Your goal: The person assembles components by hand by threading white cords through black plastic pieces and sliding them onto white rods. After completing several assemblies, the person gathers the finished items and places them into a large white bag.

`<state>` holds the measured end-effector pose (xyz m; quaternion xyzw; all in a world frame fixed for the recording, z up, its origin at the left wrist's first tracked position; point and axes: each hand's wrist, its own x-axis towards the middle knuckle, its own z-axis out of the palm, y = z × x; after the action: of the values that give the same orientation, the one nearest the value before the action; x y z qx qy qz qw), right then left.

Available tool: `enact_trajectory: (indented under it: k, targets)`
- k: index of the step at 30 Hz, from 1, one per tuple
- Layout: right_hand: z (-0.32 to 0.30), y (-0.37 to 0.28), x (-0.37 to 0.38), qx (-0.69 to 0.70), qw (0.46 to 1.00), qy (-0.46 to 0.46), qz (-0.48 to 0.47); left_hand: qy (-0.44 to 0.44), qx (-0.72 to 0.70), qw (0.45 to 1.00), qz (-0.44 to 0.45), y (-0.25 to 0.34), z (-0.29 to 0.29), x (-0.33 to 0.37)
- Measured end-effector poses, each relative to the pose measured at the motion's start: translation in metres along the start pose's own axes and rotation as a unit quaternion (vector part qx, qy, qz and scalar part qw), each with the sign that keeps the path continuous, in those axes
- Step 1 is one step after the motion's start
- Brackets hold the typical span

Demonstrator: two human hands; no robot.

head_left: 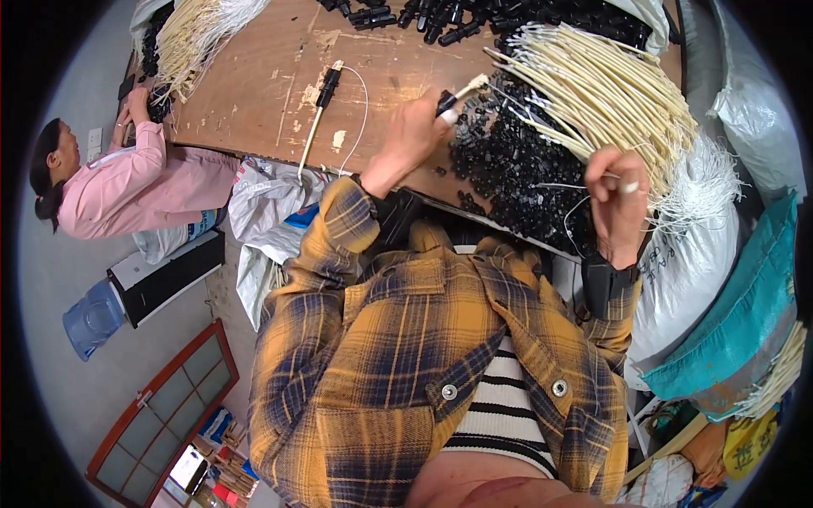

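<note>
Above the desk (229,97), left grip (412,129) wrapped round black fitting (445,103), its cream stick (469,88) pointing up-right, away from palm; right grip (616,193), farther off lower right, narrow, seemingly pinching thin white cord (559,185).

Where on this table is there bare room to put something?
Bare tabletop lies between the left pale bundle and the single stick; another patch, between its white cord and the left hand. Crowded: the right, with black pieces and the large pale bundle.
</note>
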<state>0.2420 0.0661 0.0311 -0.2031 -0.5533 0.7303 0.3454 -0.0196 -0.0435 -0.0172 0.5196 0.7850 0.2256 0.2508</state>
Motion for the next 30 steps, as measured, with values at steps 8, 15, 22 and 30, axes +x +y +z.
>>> enact_trajectory:
  k: [8,15,22,30]
  targets:
    - [0.043,0.031,0.001,-0.572,0.814,-0.032,-0.100,-0.086,-0.396,0.914,0.017,0.050,0.027,-0.003]
    - [0.039,0.035,-0.004,-0.513,0.858,0.015,-0.033,0.042,-0.097,0.989,0.108,0.047,0.022,-0.012]
    - [0.037,0.035,-0.001,-0.541,0.837,0.053,-0.063,0.087,-0.018,0.979,0.182,0.038,0.027,-0.011]
    - [0.035,0.042,-0.003,-0.521,0.853,0.007,-0.024,0.026,-0.025,0.975,0.220,0.048,0.027,-0.016]
